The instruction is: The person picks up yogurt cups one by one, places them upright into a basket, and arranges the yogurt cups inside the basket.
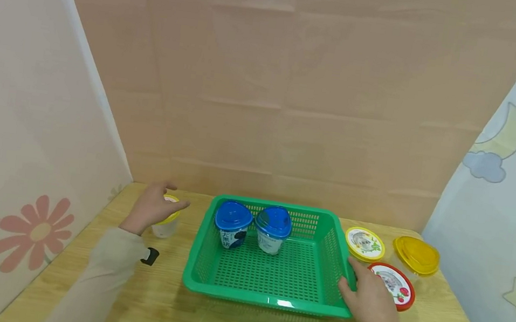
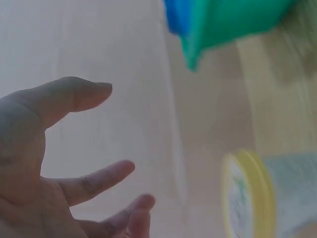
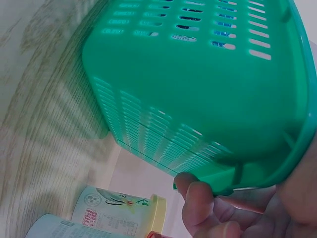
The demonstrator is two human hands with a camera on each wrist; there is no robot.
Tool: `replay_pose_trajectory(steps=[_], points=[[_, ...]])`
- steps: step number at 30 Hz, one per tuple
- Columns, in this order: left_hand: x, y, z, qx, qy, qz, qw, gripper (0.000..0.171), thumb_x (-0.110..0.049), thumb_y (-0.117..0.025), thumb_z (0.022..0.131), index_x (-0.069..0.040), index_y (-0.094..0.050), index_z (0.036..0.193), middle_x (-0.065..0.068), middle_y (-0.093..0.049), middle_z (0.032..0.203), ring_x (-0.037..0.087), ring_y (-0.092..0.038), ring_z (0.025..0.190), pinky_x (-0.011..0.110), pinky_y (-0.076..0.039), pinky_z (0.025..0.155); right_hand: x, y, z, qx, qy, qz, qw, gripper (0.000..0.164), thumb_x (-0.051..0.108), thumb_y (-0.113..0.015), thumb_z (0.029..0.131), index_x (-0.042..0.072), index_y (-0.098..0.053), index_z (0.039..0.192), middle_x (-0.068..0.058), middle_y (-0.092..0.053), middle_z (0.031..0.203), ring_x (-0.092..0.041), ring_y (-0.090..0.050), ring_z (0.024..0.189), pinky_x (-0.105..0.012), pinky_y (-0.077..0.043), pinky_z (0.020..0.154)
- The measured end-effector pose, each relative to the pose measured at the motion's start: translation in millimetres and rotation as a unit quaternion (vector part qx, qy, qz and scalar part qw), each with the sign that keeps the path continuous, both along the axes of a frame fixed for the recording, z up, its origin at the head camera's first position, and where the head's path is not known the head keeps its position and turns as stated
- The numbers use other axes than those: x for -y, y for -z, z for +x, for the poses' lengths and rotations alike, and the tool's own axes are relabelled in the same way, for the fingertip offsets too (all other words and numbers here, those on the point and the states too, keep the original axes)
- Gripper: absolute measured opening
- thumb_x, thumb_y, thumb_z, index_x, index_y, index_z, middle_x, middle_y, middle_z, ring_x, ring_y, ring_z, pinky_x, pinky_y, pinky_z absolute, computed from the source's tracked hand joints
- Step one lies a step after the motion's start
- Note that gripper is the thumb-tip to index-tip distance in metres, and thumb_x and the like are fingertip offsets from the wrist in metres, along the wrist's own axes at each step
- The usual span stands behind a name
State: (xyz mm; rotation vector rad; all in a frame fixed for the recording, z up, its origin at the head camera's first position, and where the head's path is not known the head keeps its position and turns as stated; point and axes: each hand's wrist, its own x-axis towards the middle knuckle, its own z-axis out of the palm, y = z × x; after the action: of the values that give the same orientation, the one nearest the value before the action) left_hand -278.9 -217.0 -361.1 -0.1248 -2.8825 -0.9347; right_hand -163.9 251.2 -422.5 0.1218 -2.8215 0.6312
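Wood desk (image 1: pixel 160 308): right hand (image 1: pixel 373 307) grips basket (image 1: pixel 264 299) rim; left hand (image 1: pixel 154 208), fingers spread, hovers near cup (image 1: pixel 164 229) left of basket; judged best: steady basket, pinch cup below lid (image 2: pixel 261 191), lift upright.

A light wood-grain counter (image 1: pixel 160 311) with a slight sheen. At its middle sits a green slotted plastic basket (image 1: pixel 240 293). A yellow-lidded tub (image 1: pixel 164 229) stands left of it. Right of it, near one another, stand a yellow-rimmed tub (image 1: pixel 364 244), a red-rimmed tub (image 1: pixel 394 288) and, farthest right, an amber-lidded tub (image 1: pixel 418 255).
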Motion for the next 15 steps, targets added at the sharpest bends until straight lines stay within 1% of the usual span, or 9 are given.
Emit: replay_pose_trajectory(steps=[2,4,7,11,15], points=[[8,7.0,-1.3,0.008,-0.024,-0.012,0.9996,0.078,-0.049,-0.067,0.090,0.005,-0.047,0.141,0.036,-0.046,0.141,0.056,-0.039,0.128,0.064,-0.038,0.100,-1,0.8,-0.1,-0.003,0.000,-0.001,1.000,0.052,0.018,-0.067,0.091,-0.010,-0.056,0.133,-0.031,-0.064,0.121,-0.043,-0.066,0.096,-0.058,-0.052,0.080],[14,12.9,-2.3,0.016,-0.048,-0.023,0.9985,0.086,-0.054,-0.067,0.088,0.006,-0.042,0.144,0.039,-0.042,0.141,0.059,-0.034,0.126,0.065,-0.035,0.097,-2,1.9,-0.5,-0.003,-0.001,-0.001,1.000,0.052,0.018,-0.067,0.091,-0.010,-0.056,0.134,-0.031,-0.064,0.121,-0.042,-0.066,0.096,-0.058,-0.052,0.080],[24,21.7,-3.5,0.028,-0.073,-0.028,0.9966,0.094,-0.058,-0.067,0.086,0.005,-0.035,0.148,0.043,-0.036,0.141,0.060,-0.029,0.122,0.066,-0.034,0.092,-3,3.1,-1.6,-0.002,-0.005,-0.004,1.000,0.052,0.018,-0.067,0.091,-0.010,-0.056,0.134,-0.031,-0.064,0.120,-0.041,-0.067,0.094,-0.058,-0.052,0.079],[35,32.9,-6.2,0.041,-0.085,-0.016,0.9954,0.101,-0.062,-0.068,0.085,0.005,-0.030,0.150,0.044,-0.031,0.141,0.058,-0.026,0.121,0.066,-0.034,0.089,-3,4.3,-2.5,-0.005,-0.007,-0.005,1.000,0.052,0.018,-0.068,0.091,-0.010,-0.056,0.133,-0.031,-0.065,0.119,-0.040,-0.067,0.092,-0.058,-0.052,0.078],[41,42.2,-9.6,0.054,-0.089,-0.014,0.9944,0.105,-0.065,-0.069,0.082,0.006,-0.030,0.150,0.043,-0.033,0.138,0.055,-0.028,0.117,0.063,-0.034,0.087,-3,4.7,-2.9,-0.008,-0.006,-0.003,1.000,0.052,0.018,-0.068,0.091,-0.010,-0.056,0.133,-0.032,-0.064,0.119,-0.041,-0.067,0.093,-0.058,-0.052,0.077]])
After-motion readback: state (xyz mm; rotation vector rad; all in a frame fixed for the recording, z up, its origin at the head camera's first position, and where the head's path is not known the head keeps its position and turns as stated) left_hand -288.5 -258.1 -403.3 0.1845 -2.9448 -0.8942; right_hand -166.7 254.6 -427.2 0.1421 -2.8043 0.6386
